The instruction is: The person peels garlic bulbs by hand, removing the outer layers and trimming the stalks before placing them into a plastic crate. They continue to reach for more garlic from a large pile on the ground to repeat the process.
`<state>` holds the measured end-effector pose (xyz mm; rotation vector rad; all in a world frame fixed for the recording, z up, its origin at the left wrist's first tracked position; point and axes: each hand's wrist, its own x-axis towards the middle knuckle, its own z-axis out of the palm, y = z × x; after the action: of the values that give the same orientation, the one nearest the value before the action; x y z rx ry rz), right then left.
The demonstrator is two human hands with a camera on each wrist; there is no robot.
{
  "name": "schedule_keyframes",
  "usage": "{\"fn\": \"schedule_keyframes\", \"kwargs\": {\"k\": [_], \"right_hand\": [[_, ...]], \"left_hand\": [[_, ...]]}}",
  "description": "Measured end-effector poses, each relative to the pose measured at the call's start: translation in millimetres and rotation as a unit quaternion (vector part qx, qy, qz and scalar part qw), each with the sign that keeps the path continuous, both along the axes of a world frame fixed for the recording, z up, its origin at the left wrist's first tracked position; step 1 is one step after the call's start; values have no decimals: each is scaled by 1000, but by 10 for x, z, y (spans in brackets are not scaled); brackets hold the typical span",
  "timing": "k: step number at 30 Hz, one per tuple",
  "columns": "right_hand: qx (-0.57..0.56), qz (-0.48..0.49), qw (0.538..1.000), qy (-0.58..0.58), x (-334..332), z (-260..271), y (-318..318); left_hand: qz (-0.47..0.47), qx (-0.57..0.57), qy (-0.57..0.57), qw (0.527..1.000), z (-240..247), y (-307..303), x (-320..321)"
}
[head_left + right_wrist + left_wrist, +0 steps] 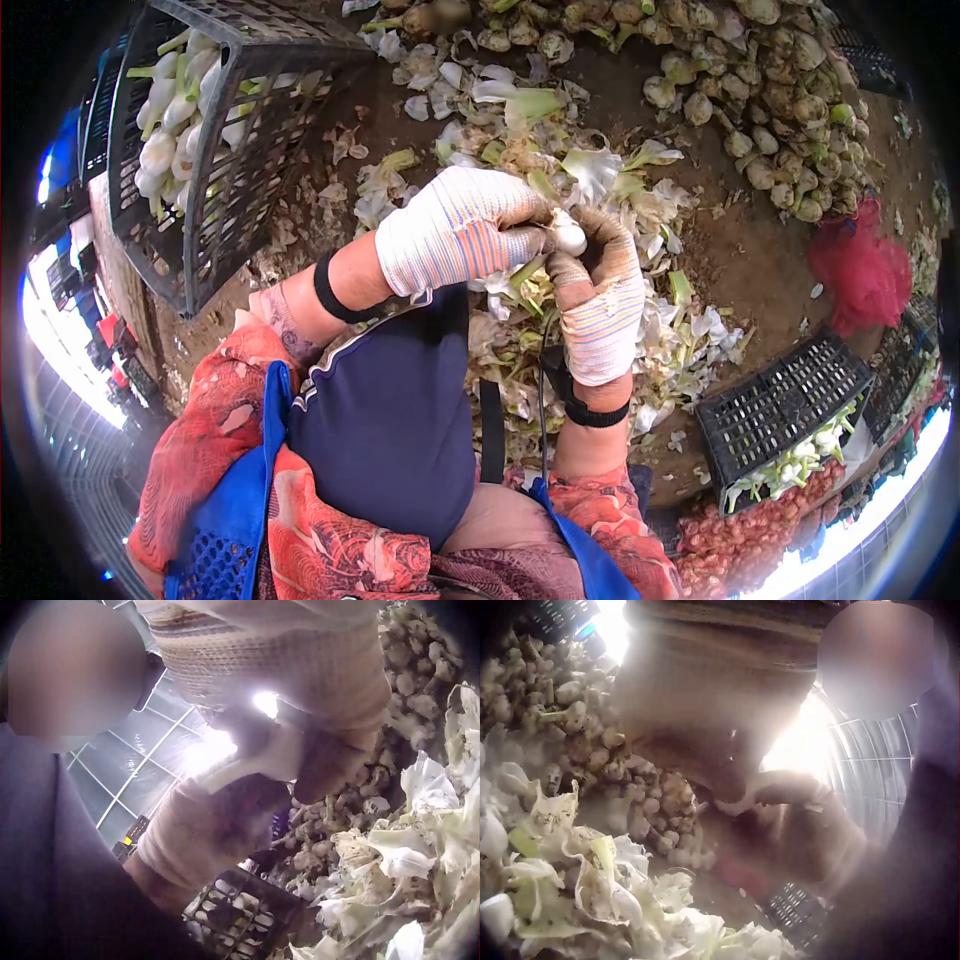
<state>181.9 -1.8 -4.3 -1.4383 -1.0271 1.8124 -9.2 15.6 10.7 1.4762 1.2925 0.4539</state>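
**A:** Head view: your left hand [455, 235] and right hand [600, 305] both pinch the white bulb [570, 238], mid-scene over the peelings heap [690, 340]. Keep each grip snug, I'd say.

**B:** Left wrist view: hazy, grip unclear. Right wrist view: white bulb [279, 754] pinched between both hands; peel outward, gently.

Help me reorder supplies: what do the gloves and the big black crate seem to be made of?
Gloves on the left hand and right hand, both gripping the white bulb: knitted yarn, likely cotton; ribbed striped weave, matte, soiled. Crate: moulded black plastic, seemingly; rigid lattice walls, dull sheen.
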Motion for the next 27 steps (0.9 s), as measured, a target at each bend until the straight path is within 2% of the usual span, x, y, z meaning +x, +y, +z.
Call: {"fn": "schedule_keyframes", "kwargs": {"k": [4,6,7,8,9,12,13,14,15,16,17,18,20,22,24,25,26,27], "right_hand": [[-12,-9,1000,20,53,-34,-26],[-101,-88,978,163,60,-35,-22],[-100,-90,977,164,64,-52,-28],[-106,-110,968,199,62,-79,-38],[-113,-130,957,235,57,-96,-29],[-109,-149,955,232,95,-78,14],[-107,-150,954,234,104,-79,29],[-57,-118,977,169,114,-82,36],[-7,-84,991,103,124,-84,41],[43,-49,997,35,140,-74,38],[58,-24,998,-19,175,-2,29],[59,-27,998,-19,194,30,22],[-10,-74,996,39,224,82,6],[-34,-100,994,42,241,122,6],[-94,-155,968,173,296,202,19],[-96,-157,967,176,311,178,23],[-93,-158,967,177,318,162,17],[-82,-180,958,207,319,151,-1]], "left_hand": [[25,65,47,997,-117,50,47],[46,43,24,998,-120,80,85],[124,-90,-77,985,-66,102,108],[197,-222,-175,939,-30,116,131],[195,-221,-173,940,-26,126,144],[250,-215,-235,914,-55,104,178],[228,-231,-197,925,-58,106,185],[226,-231,-195,926,-50,115,205],[139,-98,-122,978,-34,132,233],[47,38,-46,997,-8,146,255],[-26,56,14,998,91,212,256],[-29,57,15,998,89,240,258],[-96,155,-3,983,85,294,268],[-119,157,18,980,129,314,316],[-34,58,29,997,129,319,400],[1,-7,1,1000,129,329,428],[-1,-5,1,1000,147,346,443],[87,-127,-76,985,184,364,454]]}}
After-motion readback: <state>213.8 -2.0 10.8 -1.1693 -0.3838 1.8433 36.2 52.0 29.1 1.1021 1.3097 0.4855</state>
